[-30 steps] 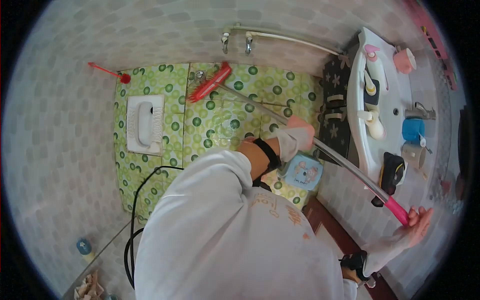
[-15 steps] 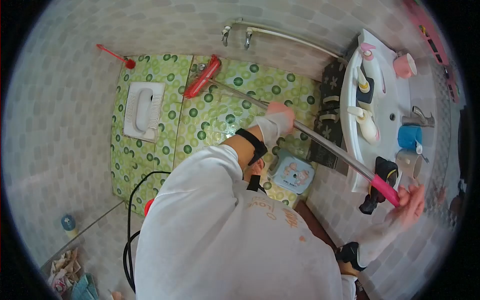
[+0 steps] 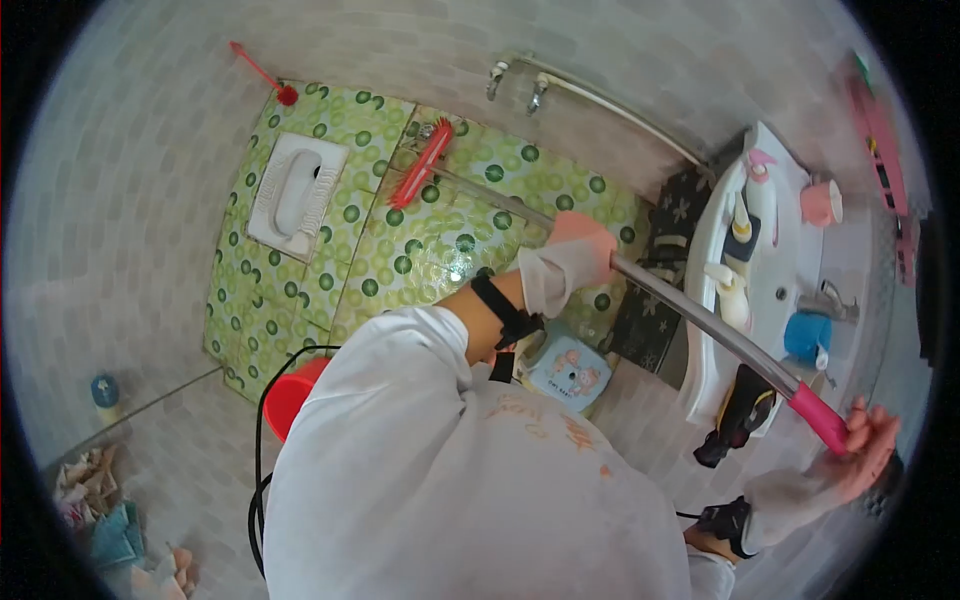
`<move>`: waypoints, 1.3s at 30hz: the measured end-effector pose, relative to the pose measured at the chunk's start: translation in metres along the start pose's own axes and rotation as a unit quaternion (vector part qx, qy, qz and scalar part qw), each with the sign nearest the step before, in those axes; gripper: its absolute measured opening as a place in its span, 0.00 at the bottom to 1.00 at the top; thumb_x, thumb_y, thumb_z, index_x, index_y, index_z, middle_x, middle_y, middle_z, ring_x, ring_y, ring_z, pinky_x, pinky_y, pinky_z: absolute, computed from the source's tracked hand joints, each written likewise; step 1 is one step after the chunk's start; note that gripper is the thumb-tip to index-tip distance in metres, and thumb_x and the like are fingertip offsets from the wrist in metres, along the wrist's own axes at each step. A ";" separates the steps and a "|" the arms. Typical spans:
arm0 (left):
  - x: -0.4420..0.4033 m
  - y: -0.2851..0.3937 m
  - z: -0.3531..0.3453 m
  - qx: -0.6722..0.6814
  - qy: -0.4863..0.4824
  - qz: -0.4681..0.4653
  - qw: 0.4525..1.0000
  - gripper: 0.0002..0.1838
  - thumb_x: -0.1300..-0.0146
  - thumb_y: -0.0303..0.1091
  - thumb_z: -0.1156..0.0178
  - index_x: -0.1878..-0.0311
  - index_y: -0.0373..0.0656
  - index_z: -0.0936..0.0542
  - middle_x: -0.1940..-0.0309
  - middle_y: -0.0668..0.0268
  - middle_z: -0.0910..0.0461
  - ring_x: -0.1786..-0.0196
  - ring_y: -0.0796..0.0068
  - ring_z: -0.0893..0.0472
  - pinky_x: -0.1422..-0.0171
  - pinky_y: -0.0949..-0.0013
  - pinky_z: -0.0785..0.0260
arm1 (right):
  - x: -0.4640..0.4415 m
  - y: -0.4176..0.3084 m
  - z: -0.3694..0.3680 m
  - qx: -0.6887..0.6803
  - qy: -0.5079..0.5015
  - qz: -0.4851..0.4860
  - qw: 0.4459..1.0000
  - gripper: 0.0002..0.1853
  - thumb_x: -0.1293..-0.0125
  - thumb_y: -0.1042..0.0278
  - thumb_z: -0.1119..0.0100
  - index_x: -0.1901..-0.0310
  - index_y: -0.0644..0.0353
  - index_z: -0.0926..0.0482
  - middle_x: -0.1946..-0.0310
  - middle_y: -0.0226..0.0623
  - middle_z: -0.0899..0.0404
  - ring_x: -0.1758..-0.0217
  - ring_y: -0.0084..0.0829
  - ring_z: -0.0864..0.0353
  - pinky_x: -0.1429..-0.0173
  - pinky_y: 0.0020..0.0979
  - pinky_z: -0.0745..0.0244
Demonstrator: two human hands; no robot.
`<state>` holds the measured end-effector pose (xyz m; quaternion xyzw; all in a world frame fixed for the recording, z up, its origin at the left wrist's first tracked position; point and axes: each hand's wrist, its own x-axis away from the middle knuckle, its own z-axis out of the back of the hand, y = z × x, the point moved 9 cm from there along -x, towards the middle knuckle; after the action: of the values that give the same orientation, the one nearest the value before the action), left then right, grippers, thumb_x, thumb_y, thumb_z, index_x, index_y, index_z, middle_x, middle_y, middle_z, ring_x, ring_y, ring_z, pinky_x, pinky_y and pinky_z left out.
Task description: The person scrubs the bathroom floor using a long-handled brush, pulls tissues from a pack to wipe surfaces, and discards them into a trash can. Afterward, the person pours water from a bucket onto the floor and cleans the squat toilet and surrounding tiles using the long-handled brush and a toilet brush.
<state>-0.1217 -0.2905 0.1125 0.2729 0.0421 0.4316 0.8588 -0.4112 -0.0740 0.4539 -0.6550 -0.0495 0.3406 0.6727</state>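
Observation:
A long-handled floor brush [image 3: 700,318] slants across the view, with a red bristled head, a metal pole and a pink grip. Its head rests on the green-patterned floor beside a small metal drain. My left hand [image 3: 585,240], in a pale cuff, is closed round the middle of the pole. At the upper end, my right hand [image 3: 868,450] has its fingers stretched out, and the base of the hand touches the end of the pink grip. A squat toilet [image 3: 298,195] lies left of the brush head.
A sink [image 3: 705,300] with pump bottles and cups stands on the right. Below my left forearm is a blue stool [image 3: 565,372]. A red bucket [image 3: 292,400] and black hose lie left of my body. A red toilet brush [image 3: 262,72] leans at the far wall, below two taps [image 3: 536,95] further right.
The whole view has turned and shifted, showing more of the red bucket. My right hand's fingers are straighter at the grip's end. My left hand keeps its hold on the pole.

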 end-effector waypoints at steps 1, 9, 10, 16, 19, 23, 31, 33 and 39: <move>0.008 -0.002 0.011 0.003 0.009 0.008 1.000 0.08 0.58 0.44 0.37 0.77 0.52 0.20 0.78 0.65 0.22 0.69 0.58 0.21 0.64 0.58 0.31 | -0.010 -0.007 -0.010 -0.005 -0.010 0.005 1.000 0.14 0.32 0.58 0.46 0.64 0.64 0.23 0.75 0.40 0.20 0.65 0.28 0.19 0.50 0.32 0.23; 0.045 -0.095 0.038 0.091 0.028 0.129 0.987 0.09 0.54 0.42 0.40 0.73 0.51 0.17 0.75 0.62 0.19 0.67 0.58 0.19 0.62 0.59 0.29 | 0.029 -0.074 -0.245 0.163 -0.290 0.556 0.762 0.19 0.27 0.58 0.58 0.76 0.57 0.40 0.84 0.25 0.47 0.79 0.21 0.44 0.66 0.29 0.41; 0.040 -0.107 0.040 0.096 0.030 0.132 0.986 0.09 0.54 0.42 0.40 0.73 0.51 0.17 0.75 0.62 0.19 0.67 0.58 0.19 0.62 0.59 0.29 | 0.006 -0.057 -0.273 -0.149 -0.458 0.247 0.841 0.18 0.27 0.60 0.58 0.76 0.56 0.41 0.84 0.25 0.47 0.81 0.21 0.45 0.67 0.28 0.42; -0.016 -0.184 0.062 0.175 0.077 0.161 0.968 0.11 0.54 0.44 0.40 0.72 0.49 0.17 0.72 0.61 0.18 0.64 0.56 0.19 0.56 0.59 0.29 | -0.007 -0.036 -0.337 -0.342 -0.418 -0.075 0.838 0.17 0.28 0.67 0.57 0.77 0.54 0.43 0.84 0.26 0.47 0.85 0.20 0.50 0.66 0.25 0.42; -0.035 -0.182 0.098 0.137 0.135 0.128 0.973 0.13 0.55 0.46 0.39 0.70 0.50 0.17 0.71 0.61 0.18 0.63 0.57 0.19 0.55 0.59 0.29 | -0.020 -0.055 -0.336 -0.212 -0.342 0.090 0.911 0.13 0.30 0.68 0.52 0.74 0.57 0.40 0.81 0.25 0.47 0.79 0.20 0.47 0.60 0.24 0.38; -0.029 -0.161 0.126 0.166 0.163 0.119 0.965 0.11 0.55 0.44 0.40 0.74 0.47 0.18 0.74 0.59 0.19 0.66 0.53 0.21 0.54 0.59 0.30 | -0.090 -0.050 -0.300 -0.140 -0.448 0.187 0.863 0.13 0.34 0.69 0.47 0.54 0.69 0.33 0.76 0.27 0.45 0.68 0.22 0.41 0.51 0.25 0.38; -0.063 -0.184 0.086 0.194 0.117 0.131 0.965 0.13 0.55 0.45 0.38 0.67 0.51 0.16 0.70 0.64 0.17 0.59 0.59 0.19 0.48 0.62 0.33 | -0.065 -0.040 -0.331 -0.259 -0.386 0.030 0.885 0.11 0.31 0.66 0.51 0.69 0.58 0.39 0.82 0.26 0.46 0.79 0.19 0.45 0.60 0.19 0.41; -0.064 -0.160 0.107 0.175 0.090 0.094 0.976 0.13 0.55 0.46 0.38 0.68 0.50 0.16 0.69 0.63 0.17 0.59 0.58 0.20 0.48 0.61 0.33 | -0.052 -0.077 -0.312 -0.122 -0.208 0.197 0.950 0.13 0.30 0.75 0.56 0.74 0.55 0.41 0.85 0.23 0.50 0.83 0.17 0.50 0.62 0.19 0.42; -0.056 -0.172 0.111 0.161 0.035 0.110 0.980 0.13 0.55 0.46 0.37 0.67 0.50 0.16 0.67 0.63 0.17 0.57 0.59 0.20 0.49 0.60 0.33 | -0.070 -0.049 -0.309 -0.139 -0.346 0.119 0.920 0.12 0.31 0.68 0.54 0.71 0.55 0.42 0.78 0.25 0.44 0.78 0.18 0.47 0.65 0.19 0.45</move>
<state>0.0011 -0.4635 0.1112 0.3955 0.1110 0.5202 0.7488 -0.2871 -0.3677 0.4834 -0.5841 -0.2471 0.6134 0.4707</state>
